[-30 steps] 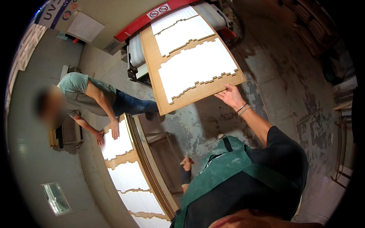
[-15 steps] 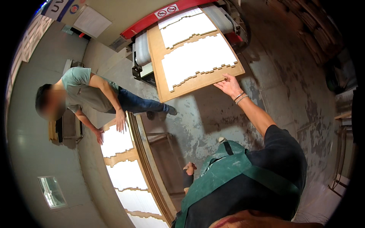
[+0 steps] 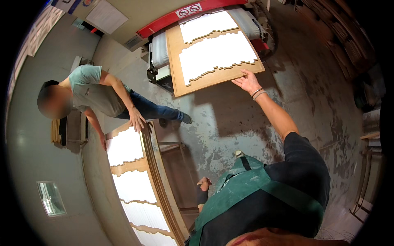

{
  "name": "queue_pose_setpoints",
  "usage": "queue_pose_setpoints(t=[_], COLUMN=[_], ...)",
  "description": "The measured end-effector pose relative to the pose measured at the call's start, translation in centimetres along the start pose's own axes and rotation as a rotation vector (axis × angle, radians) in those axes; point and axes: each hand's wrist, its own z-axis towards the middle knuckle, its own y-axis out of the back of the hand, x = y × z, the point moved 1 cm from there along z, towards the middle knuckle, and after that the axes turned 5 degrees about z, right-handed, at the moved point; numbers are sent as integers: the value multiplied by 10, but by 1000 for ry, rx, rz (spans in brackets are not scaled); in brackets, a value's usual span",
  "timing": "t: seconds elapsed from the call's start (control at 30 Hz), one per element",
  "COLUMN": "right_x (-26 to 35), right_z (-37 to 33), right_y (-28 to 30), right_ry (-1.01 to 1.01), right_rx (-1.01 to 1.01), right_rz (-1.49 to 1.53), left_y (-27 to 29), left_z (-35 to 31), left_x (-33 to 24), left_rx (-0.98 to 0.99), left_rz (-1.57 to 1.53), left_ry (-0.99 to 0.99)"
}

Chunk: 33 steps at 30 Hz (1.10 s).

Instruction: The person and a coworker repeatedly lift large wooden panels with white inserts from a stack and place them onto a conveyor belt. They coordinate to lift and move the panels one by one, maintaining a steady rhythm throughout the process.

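Observation:
My right hand (image 3: 247, 82) pinches the near right corner of a brown board (image 3: 205, 82), with the thumb on top and the rest of the fingers partly hidden. On the board lie white panels (image 3: 217, 55) with stepped edges. Its far end lies under the red bar of a machine (image 3: 161, 51). My left hand (image 3: 204, 183), with a black wrist wrap, hangs low by my green apron (image 3: 234, 184). Its fingers are curled, and nothing shows in them. It is nearest to a stack of similar boards (image 3: 129, 168), apart from it.
Across the stack, a co-worker (image 3: 98, 90) leans over with both hands at its far end. The machine's ribbed roller (image 3: 160, 50) shows beside the board. Brown stacked sheets (image 3: 340, 33) stand at the far right. Worn grey floor (image 3: 209, 123) lies between me and the machine.
The brown board has slid farther under the machine's red bar, with my right hand still on its corner. The co-worker's hands have shifted slightly at the stack. My left hand stays low.

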Motion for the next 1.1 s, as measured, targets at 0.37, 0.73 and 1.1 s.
queue_pose_setpoints(t=[0.37,0.73,1.1], right_x=[55,173,74], right_z=[55,95,82], right_y=[14,17,83], right_ry=[-188,-171,-683], right_rx=[62,54,415], right_rz=[21,-185,-463], left_y=[-59,-141,-123], left_z=[-45,-150,-205], left_x=[60,-14,88], left_rx=[-178,-463,-820], left_rz=[160,-6,-290], left_ry=[-64,44,-144])
